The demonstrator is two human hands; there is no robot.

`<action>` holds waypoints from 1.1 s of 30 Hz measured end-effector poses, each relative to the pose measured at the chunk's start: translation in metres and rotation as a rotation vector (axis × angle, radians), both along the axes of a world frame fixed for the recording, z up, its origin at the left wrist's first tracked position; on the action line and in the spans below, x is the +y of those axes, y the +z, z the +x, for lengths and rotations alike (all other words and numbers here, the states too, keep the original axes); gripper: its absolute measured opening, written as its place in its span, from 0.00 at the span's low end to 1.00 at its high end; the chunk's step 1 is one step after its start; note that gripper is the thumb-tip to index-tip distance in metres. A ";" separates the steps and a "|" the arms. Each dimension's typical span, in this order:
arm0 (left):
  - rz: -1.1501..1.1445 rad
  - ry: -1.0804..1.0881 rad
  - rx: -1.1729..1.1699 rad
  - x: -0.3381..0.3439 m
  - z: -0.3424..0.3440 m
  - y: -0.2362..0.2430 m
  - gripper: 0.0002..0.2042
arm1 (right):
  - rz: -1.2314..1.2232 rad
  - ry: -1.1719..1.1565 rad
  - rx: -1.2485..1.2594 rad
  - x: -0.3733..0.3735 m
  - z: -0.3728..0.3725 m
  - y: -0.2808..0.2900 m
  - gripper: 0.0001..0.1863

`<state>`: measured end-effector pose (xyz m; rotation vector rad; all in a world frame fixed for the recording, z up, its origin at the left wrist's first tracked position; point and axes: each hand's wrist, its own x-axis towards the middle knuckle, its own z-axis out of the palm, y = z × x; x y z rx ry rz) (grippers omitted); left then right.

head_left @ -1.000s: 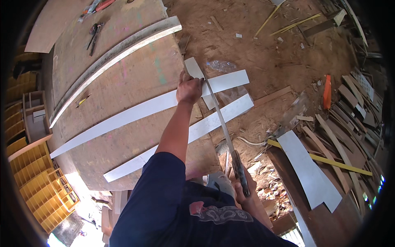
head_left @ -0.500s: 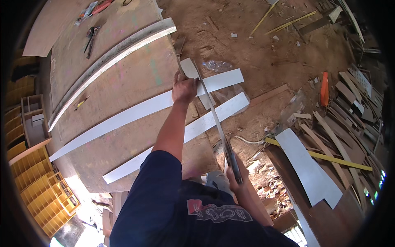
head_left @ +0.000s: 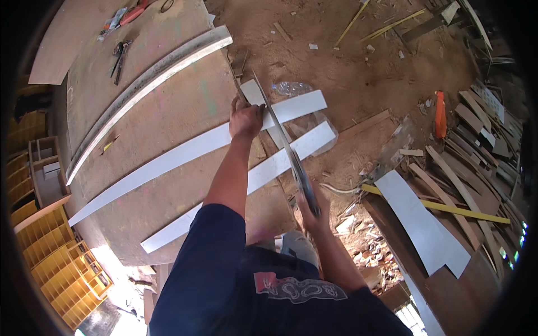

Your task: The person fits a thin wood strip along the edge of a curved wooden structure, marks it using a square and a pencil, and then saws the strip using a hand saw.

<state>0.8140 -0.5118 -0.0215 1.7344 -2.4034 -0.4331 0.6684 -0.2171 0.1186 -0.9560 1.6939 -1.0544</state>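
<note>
A handsaw (head_left: 297,162) is gripped in my right hand (head_left: 315,210), its long thin blade slanting away to the far left. The blade crosses a long white strip (head_left: 168,159) near its right end, just beyond the table's edge. Close to the blade, my left hand (head_left: 245,120) is closed over that strip and presses it down; some fingertips are hidden. A second white strip (head_left: 272,175) lies nearer me, and the saw passes above it. Under the strips, a short pale board (head_left: 252,92) sticks out at the table's edge.
The wooden table (head_left: 168,112) also carries a curved grey-white piece (head_left: 151,78) and dark pliers-like tools (head_left: 120,59). On the dirt floor lie an orange object (head_left: 440,115), a clear plastic bottle (head_left: 291,88) and wood offcuts (head_left: 465,179). A white panel (head_left: 420,218) rests at the right.
My right hand has pushed the saw forward and left, so the blade reaches farther past the strip. My left hand keeps its place on the strip. The whole view has shifted slightly.
</note>
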 end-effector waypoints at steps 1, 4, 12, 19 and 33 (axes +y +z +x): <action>0.026 0.004 0.013 0.002 -0.001 -0.002 0.16 | -0.008 0.015 0.007 0.030 -0.005 0.009 0.34; 0.093 0.000 0.036 0.010 0.001 -0.002 0.16 | 0.178 0.037 -0.063 0.094 -0.016 0.082 0.36; 0.103 -0.053 -0.002 0.010 -0.004 -0.001 0.17 | -0.038 -0.128 -0.104 -0.071 -0.007 -0.015 0.17; 0.044 0.035 -0.040 0.007 -0.004 -0.002 0.17 | -0.054 -0.029 0.046 -0.004 0.003 0.012 0.29; 0.016 -0.017 0.073 0.007 0.000 -0.002 0.21 | 0.093 -0.047 -0.202 -0.100 -0.003 0.006 0.29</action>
